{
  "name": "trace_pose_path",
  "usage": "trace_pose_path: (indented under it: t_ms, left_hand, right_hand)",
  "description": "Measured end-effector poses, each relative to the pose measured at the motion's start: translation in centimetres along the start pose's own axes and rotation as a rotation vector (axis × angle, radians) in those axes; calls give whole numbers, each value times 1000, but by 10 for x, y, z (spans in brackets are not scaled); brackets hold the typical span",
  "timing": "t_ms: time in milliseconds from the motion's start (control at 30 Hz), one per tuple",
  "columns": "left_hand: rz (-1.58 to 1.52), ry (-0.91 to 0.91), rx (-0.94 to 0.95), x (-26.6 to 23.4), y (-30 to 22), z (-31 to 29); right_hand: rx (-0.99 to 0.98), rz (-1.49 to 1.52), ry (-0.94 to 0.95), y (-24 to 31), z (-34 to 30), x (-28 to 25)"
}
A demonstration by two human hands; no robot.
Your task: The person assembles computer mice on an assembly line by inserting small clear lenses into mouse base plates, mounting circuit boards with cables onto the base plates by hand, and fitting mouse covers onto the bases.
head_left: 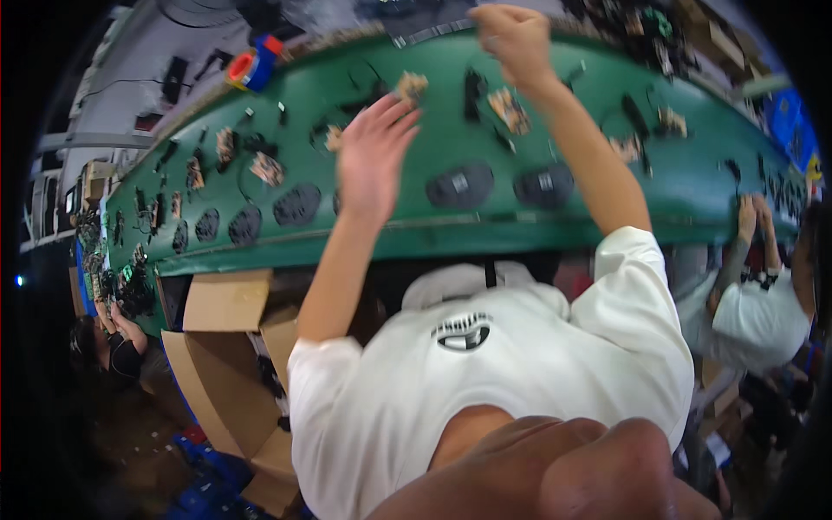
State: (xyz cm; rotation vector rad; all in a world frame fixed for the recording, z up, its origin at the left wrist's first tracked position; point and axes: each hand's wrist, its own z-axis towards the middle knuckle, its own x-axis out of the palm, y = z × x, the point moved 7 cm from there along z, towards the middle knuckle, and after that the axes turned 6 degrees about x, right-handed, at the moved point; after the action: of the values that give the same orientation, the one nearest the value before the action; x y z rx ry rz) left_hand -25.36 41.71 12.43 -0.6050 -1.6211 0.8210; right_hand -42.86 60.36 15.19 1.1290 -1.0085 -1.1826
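Long green workbench (693, 186), open cardboard boxes (227, 303) beneath, dim floor

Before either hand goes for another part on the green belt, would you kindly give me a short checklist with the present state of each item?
1. Left hand free: ok, fingers spread, nothing in its grip.
2. Right hand free: cannot tell, fingers curled at the belt's far edge.
3. Small tan circuit board within reach: ok, just past the left fingertips.
4. Dark oval covers apart from one another: ok, in a row near the front of the green belt.
5. Neighbour's hands away from ours: ok, at the belt's right end.
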Motion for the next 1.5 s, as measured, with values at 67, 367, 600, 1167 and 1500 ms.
trace_pose_path:
  t_ms: [67,367,600,1167,1500]
  left_hand:
    - [-291,22,-196,57,53,-10]
    - [-635,201,-398,116,146,-79]
    - [-660,237,-428,112,174,-95]
    - [-441,-28,-268,55,136,-75]
    - [-643,-212,-154,19,98,-75]
  right_hand:
    - [133,-44,69,13,-79,20]
    - [-600,-736,-189,47,-213,-17]
    - [-697,-433,-164,57,-225,-26]
    - [105,265,-284,-27,-242,-37]
    - [-385,-412,47,9,-268,39]
